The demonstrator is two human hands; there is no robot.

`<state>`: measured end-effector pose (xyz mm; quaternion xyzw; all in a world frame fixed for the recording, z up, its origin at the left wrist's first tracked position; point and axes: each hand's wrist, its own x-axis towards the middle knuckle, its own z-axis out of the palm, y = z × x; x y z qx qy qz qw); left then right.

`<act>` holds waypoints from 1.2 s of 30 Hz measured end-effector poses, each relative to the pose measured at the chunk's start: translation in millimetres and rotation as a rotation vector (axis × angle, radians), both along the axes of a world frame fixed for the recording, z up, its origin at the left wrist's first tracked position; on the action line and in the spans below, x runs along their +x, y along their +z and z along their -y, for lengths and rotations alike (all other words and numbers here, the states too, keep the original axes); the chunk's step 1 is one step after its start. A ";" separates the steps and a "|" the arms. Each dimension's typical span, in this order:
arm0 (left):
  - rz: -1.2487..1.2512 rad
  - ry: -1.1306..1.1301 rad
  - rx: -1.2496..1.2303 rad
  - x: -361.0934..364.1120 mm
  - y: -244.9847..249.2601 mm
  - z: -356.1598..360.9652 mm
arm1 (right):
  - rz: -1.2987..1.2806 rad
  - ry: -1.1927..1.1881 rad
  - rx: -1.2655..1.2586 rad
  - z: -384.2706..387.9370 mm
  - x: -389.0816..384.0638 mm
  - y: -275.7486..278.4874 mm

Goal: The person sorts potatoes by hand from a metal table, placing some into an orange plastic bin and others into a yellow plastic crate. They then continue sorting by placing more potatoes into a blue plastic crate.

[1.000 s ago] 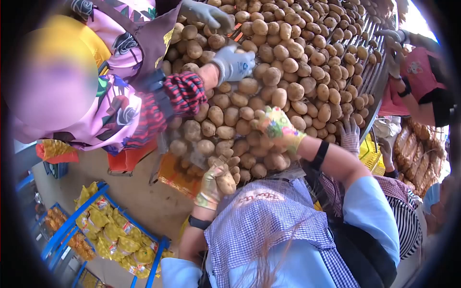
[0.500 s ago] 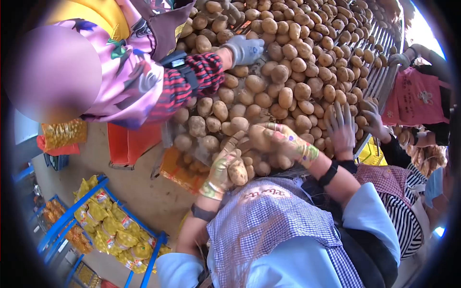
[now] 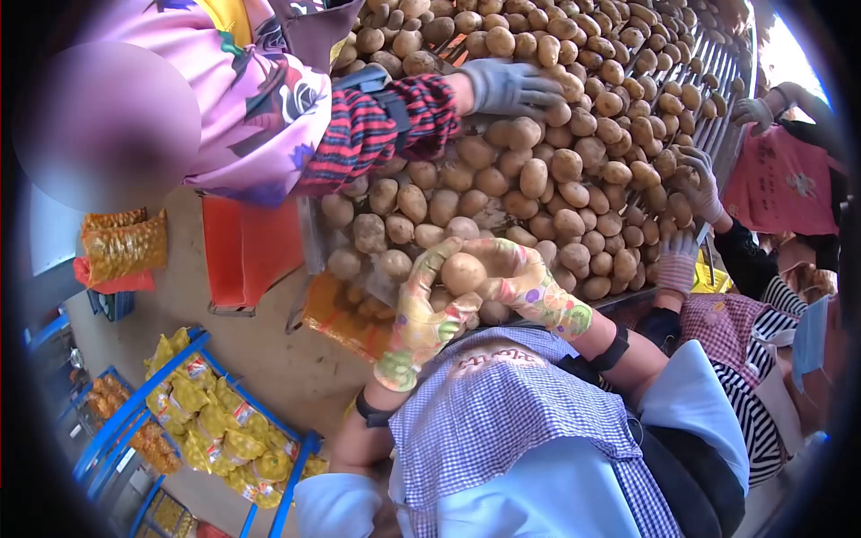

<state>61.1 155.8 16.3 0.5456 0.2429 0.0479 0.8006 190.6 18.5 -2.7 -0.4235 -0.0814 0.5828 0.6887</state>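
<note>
Both of my hands wear patterned gloves and are raised at the near edge of the potato heap. A round potato sits between them, on top of the fingers' meeting place. My left hand curls round its left side, thumb below and fingers above. From the other side, my right hand closes in with its fingertips and thumb against the same potato. More potatoes show below and between my hands, partly hidden by the gloves.
Across on the left, a co-worker's grey-gloved hand reaches over the heap. Other workers' gloved hands are at the right. A slatted metal conveyor runs behind. An orange-red crate and a blue cart with yellow net bags stand left.
My hands have come together round one potato; earlier each held its own. The co-worker's grey glove has moved right across the heap. A neighbour's hand on the right has drawn back toward the edge.
</note>
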 end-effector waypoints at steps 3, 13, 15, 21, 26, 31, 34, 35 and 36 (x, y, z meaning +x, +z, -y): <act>0.161 0.074 0.115 0.5 -24.3 4.7 | -0.025 0.021 -0.024 -2.4 2.3 9.2; -0.488 0.241 -0.270 -35.1 -83.8 13.5 | 1.915 0.059 -0.843 10.1 69.8 -51.2; -0.471 0.229 -0.213 -26.5 -81.7 2.9 | 1.888 0.268 -0.881 2.6 60.8 -49.6; -0.462 0.066 0.095 -28.5 -102.8 -7.4 | 1.398 0.585 -0.052 1.8 37.2 -41.3; -0.564 0.064 -0.048 -15.9 -78.5 -3.0 | 1.985 0.284 -0.659 -70.5 115.8 -43.9; -0.497 0.146 -0.168 -11.0 -90.6 -4.9 | 2.052 0.512 -0.801 -77.2 129.2 -108.9; -0.453 0.243 -0.387 -14.3 -91.3 -11.4 | 1.787 0.456 -0.644 -67.7 134.4 -61.4; -0.425 0.262 -0.468 -13.3 -91.2 -14.1 | 1.801 0.461 -0.637 -64.3 129.6 -44.7; -0.401 0.283 -0.551 -13.6 -89.3 -14.0 | 1.530 0.345 -0.492 -56.7 126.6 -35.1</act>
